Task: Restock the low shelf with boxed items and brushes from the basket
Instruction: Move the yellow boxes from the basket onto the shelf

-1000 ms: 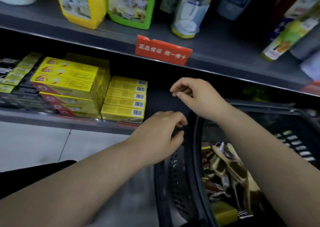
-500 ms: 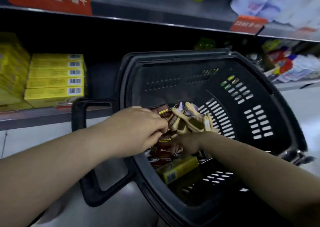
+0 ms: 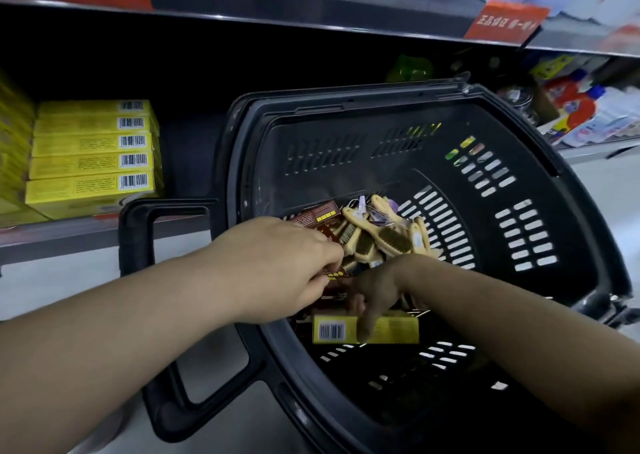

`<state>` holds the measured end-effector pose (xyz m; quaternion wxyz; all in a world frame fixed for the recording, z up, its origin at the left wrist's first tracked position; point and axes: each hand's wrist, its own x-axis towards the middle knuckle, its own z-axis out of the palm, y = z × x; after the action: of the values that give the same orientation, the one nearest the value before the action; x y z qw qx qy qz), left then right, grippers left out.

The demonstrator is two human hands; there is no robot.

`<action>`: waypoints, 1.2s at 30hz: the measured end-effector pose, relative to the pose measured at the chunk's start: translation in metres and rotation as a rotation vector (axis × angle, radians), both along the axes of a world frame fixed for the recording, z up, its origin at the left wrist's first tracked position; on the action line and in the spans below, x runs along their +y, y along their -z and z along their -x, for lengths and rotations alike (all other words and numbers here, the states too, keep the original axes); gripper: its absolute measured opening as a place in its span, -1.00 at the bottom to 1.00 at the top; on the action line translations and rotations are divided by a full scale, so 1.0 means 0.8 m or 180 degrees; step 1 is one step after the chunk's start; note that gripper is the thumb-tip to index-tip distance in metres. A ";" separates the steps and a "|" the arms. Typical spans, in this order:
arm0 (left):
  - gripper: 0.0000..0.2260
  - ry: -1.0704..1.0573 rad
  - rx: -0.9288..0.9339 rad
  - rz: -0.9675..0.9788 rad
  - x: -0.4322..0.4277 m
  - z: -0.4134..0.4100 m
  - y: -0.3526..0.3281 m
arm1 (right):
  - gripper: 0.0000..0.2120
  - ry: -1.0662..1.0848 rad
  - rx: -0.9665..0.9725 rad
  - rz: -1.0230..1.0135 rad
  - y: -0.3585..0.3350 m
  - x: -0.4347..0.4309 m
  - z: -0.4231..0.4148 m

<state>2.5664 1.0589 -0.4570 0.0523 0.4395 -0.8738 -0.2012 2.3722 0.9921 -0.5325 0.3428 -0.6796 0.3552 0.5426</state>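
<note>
The basket (image 3: 346, 148) is black with rows of slots. In it: dark brown boxes (image 3: 318, 212) with yellow squares, brushes (image 3: 391, 238) with tan handles and brown bristles, a yellow box (image 3: 398, 329) with a black-and-white barcode. The stack (image 3: 86, 162) at left is yellow, barcoded likewise; the tag (image 3: 502, 20) upper right is orange-red, lettered white.

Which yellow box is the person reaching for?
The single yellow box lying in the black basket, under the right hand's fingers. The other yellow boxes sit stacked on the low shelf at left, untouched.
</note>
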 end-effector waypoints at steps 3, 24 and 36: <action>-0.81 -0.0422 0.0315 -0.0204 -0.004 0.001 -0.005 | -0.48 0.0434 -0.0843 0.0190 -0.045 -0.024 0.008; -0.77 -0.2959 0.3936 -0.3063 0.004 -0.046 -0.055 | -0.72 0.4613 -0.3220 0.0742 -0.156 0.032 -0.057; -0.47 -0.2166 0.1512 -0.1966 0.010 -0.158 -0.082 | -0.89 0.2578 -0.3053 0.0690 -0.209 -0.027 -0.192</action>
<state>2.6930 1.0666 -0.3917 0.1796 0.6360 -0.5452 -0.5157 2.5255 0.9704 -0.3655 0.5711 -0.6897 0.4440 -0.0337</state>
